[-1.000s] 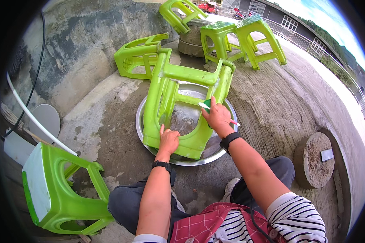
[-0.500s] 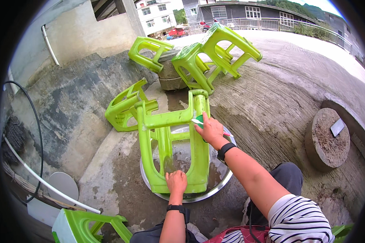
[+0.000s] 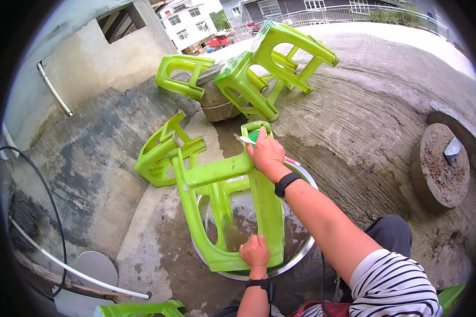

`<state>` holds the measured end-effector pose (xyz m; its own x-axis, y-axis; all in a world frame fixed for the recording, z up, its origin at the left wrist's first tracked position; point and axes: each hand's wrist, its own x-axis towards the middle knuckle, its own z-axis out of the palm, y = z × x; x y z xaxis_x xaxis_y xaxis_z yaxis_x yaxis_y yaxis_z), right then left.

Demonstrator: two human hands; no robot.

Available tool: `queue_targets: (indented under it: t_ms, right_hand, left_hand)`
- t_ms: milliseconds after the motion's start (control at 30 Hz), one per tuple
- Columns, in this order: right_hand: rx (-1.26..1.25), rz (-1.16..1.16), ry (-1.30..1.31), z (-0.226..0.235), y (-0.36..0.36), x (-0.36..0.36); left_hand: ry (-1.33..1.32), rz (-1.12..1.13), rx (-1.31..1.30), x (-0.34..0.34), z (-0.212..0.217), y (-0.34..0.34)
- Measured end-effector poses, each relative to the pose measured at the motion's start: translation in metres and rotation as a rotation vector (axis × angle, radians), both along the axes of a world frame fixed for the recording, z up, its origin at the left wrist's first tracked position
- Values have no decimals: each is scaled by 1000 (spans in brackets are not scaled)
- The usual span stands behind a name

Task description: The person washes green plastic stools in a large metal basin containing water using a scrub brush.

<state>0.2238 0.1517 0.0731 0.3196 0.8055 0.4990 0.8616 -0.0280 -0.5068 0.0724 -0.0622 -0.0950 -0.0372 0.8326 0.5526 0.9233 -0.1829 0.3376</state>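
Observation:
A light-green plastic stool [image 3: 206, 174] lies tipped over a wide metal basin [image 3: 309, 246], its legs pointing away from me. My left hand [image 3: 255, 250] is closed on the stool's near edge. At the far end of the right-hand leg, my right hand [image 3: 268, 153] is closed around a slim tool with a white tip [image 3: 246, 140] and a pink end [image 3: 290, 160]. Something green [image 3: 255, 136] shows beside the fingers; its kind I cannot make out. The palm hides most of the tool. Inside the basin the wet bottom shows through the stool's openings.
Several more green stools lie about: one on its side [image 3: 161, 153] at the left, others [image 3: 288, 53] piled near a round concrete block [image 3: 217, 108]. A concrete cylinder [image 3: 433, 179] stands at the right. A white pipe [image 3: 74, 267] and a black hose [image 3: 50, 203] run along the left.
My right hand has moved up along the stool's leg toward its far end with the tool. The stool has tilted slightly, and my left hand has shifted right along its near edge.

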Motion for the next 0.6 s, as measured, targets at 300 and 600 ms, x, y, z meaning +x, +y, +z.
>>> queue_targets:
  t_ms: [300, 600]
  right_hand:
    - [62, 92, -87, -36, -34, -19]
    - [-76, 224, -54, -49, -102, -35]
  left_hand:
    - [-41, 3, 40, 0, -1, 18]
    - [-17, -13, -60, -13, -2, 8]
